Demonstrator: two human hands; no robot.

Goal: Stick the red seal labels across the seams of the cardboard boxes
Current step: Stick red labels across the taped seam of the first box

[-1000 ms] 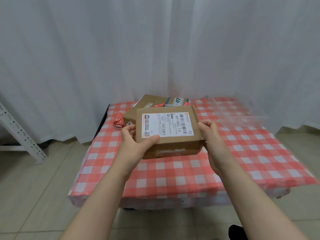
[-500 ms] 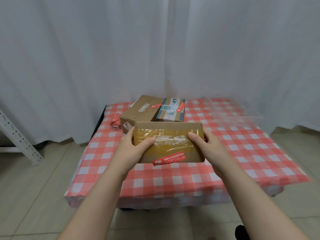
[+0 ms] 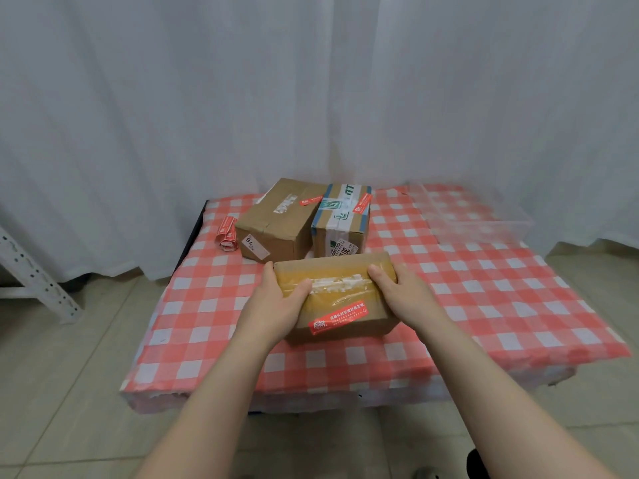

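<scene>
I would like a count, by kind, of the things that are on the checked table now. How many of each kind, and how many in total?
Cardboard boxes: 3 (held box, plain brown box, taped box)
Clear plastic bins: 1 (clear bin)
Bundles of spare red labels: 1 (label bundle)
Total: 5

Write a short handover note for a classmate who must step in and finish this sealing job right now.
Left hand and right hand: both grip the near box at its ends, on or just above the table.
Near box: red seal already stuck on its taped face.
Two far boxes, brown box and taped box, each show a red seal on top.
Spare labels lie left of the brown box.
Left: put the near box down; check other seams, hidden from here.
</scene>
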